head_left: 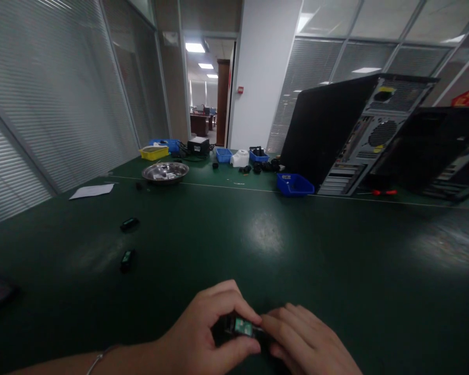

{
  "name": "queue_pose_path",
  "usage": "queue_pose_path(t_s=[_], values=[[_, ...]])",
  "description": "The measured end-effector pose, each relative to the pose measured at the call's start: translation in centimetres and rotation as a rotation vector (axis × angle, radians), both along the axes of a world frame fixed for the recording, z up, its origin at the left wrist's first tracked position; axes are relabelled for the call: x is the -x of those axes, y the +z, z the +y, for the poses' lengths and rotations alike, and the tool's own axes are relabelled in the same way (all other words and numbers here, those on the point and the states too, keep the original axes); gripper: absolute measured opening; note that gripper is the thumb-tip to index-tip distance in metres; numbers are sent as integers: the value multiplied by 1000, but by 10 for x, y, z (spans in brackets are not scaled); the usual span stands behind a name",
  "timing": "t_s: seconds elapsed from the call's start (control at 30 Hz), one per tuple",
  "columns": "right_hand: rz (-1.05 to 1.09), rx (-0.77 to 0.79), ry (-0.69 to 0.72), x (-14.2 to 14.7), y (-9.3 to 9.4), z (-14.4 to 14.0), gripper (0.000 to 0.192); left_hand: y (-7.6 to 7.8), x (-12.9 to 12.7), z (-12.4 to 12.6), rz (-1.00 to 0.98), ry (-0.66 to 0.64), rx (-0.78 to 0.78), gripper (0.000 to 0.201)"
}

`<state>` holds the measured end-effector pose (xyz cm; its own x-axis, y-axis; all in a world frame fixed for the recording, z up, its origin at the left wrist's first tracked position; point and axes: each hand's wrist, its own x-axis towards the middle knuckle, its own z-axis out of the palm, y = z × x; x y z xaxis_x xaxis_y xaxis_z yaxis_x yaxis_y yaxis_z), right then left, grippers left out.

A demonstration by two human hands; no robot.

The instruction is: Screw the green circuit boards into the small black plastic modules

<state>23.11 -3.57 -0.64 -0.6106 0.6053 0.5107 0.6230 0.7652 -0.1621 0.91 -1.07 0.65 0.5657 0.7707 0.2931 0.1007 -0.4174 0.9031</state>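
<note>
Left hand and right hand together pinch a small black module with a green face.

both hands meet low over the green bench: the left hand and right hand pinch a small dark part with a green board between their fingertips. two small black pieces lie left of it, a metal bowl far beyond, a computer tower beyond to the right.
</note>
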Motion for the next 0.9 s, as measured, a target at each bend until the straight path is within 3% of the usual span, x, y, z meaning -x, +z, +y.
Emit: queue_pose_path(t_s=[0.3,0.73,0.9], values=[[69,414,25,1,13,-11,25,-6,0,2,33,-39,83,20],[75,522,-36,2,16,-14,30,-2,-2,4,68,0,29,22],[64,493,-43,3,16,-16,31,-4,-2,6,84,-8,12,24]])
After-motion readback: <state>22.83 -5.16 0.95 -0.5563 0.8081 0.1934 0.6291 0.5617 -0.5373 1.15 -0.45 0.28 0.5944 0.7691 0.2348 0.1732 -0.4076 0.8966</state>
